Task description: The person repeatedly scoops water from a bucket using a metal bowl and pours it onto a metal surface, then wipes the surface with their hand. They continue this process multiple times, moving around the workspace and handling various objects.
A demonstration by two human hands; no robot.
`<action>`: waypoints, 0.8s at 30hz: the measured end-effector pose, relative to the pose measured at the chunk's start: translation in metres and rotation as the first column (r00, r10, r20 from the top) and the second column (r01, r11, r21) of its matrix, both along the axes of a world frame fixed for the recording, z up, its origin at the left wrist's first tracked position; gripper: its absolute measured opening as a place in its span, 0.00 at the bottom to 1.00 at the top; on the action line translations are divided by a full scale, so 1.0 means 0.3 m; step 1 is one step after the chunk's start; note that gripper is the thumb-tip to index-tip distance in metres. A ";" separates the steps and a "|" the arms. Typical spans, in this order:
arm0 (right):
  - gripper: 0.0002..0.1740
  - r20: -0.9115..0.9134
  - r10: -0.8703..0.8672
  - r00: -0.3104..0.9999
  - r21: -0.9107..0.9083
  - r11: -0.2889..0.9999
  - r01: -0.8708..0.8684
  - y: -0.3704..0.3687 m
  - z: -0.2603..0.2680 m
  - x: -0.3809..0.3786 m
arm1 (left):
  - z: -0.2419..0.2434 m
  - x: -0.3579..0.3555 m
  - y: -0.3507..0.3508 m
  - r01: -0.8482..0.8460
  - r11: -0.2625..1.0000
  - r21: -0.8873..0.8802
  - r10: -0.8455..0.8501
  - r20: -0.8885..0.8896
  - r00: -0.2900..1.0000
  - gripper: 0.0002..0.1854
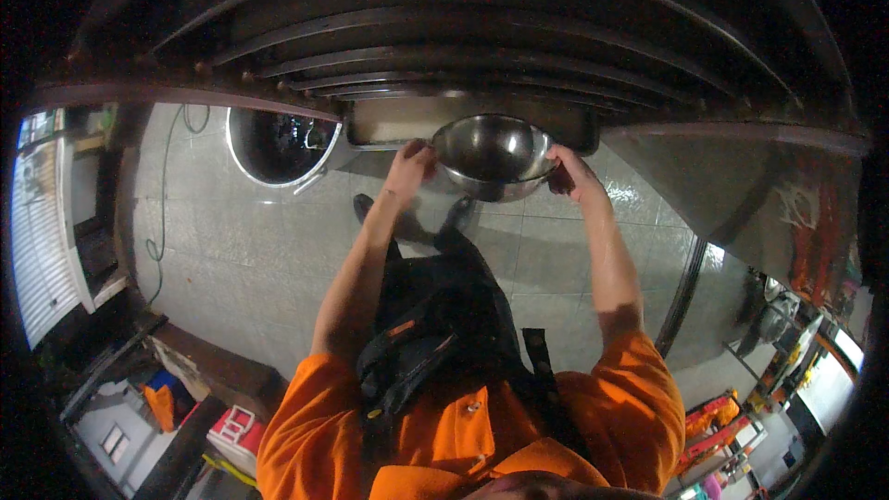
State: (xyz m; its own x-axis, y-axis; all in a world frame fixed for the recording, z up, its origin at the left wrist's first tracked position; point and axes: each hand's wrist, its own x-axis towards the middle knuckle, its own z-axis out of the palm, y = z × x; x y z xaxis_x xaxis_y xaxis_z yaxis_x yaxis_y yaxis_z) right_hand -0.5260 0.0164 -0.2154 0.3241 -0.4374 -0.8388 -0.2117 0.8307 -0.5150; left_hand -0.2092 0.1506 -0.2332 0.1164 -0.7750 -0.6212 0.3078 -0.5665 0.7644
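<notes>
A shiny stainless steel bowl (494,153) is held up in front of me, its inside facing towards the camera. My left hand (415,162) grips its left rim, with the fingers partly hidden. On the opposite side, my right hand (572,173) holds the right rim, thumb on the edge. Just beyond the bowl lies a rectangular tray or basin (389,126), partly covered by the bowl and by dark metal bars (444,55) above it.
On the tiled floor at the left stands a round dark-filled tub (278,146) with a pale rim. A thin hose (164,222) runs along the floor. A red and white cooler box (236,434) is at the lower left. Cluttered shelves (771,361) line the lower right.
</notes>
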 end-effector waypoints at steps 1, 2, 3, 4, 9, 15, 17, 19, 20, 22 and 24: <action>0.13 0.012 -0.025 1.000 -0.009 1.000 0.025 -0.007 0.043 0.039 | -0.027 0.009 0.003 0.001 1.000 -0.019 0.000 0.046 0.999 0.09; 0.12 0.024 -0.049 0.999 -0.016 0.999 0.049 -0.016 0.064 0.066 | -0.060 0.017 0.004 0.002 0.999 -0.038 0.002 0.093 0.996 0.09; 0.13 0.028 -0.085 0.996 0.018 0.996 0.084 -0.032 0.019 0.050 | -0.087 0.016 -0.012 0.017 0.998 -0.059 -0.009 0.132 0.991 0.09; 0.13 0.026 -0.128 0.991 0.053 0.990 0.127 -0.054 -0.062 0.017 | -0.081 -0.006 -0.045 -0.002 0.998 -0.055 0.013 0.193 0.981 0.12; 0.16 0.120 -0.169 0.978 0.151 0.977 0.150 -0.152 -0.205 0.000 | -0.136 -0.026 -0.156 0.032 0.984 -0.173 0.042 0.408 0.912 0.16; 0.12 0.101 -0.067 0.993 0.080 0.995 0.060 -0.191 -0.187 0.068 | -0.087 -0.027 -0.218 0.178 0.960 -0.217 -0.027 0.559 0.829 0.19; 0.11 0.075 -0.016 0.997 0.036 0.999 0.013 -0.188 -0.169 0.062 | -0.067 -0.037 -0.199 0.090 0.966 -0.243 0.043 0.491 0.870 0.19; 0.10 0.027 0.086 0.996 -0.026 0.996 -0.086 -0.168 -0.123 0.046 | -0.042 -0.058 -0.145 -0.036 0.972 -0.232 0.124 0.380 0.917 0.20; 0.10 -0.002 0.144 0.990 -0.058 0.988 -0.144 -0.147 -0.096 0.030 | -0.028 -0.078 -0.105 -0.128 0.971 -0.201 0.183 0.285 0.941 0.20; 0.10 -0.064 0.291 0.955 -0.116 0.948 -0.297 -0.069 -0.032 -0.018 | -0.035 -0.121 -0.008 -0.307 0.945 -0.116 0.320 0.113 0.941 0.21; 0.12 -0.075 0.365 0.928 -0.154 0.915 -0.372 0.050 -0.032 -0.108 | -0.159 -0.161 0.069 -0.418 0.908 -0.029 0.418 -0.014 0.909 0.20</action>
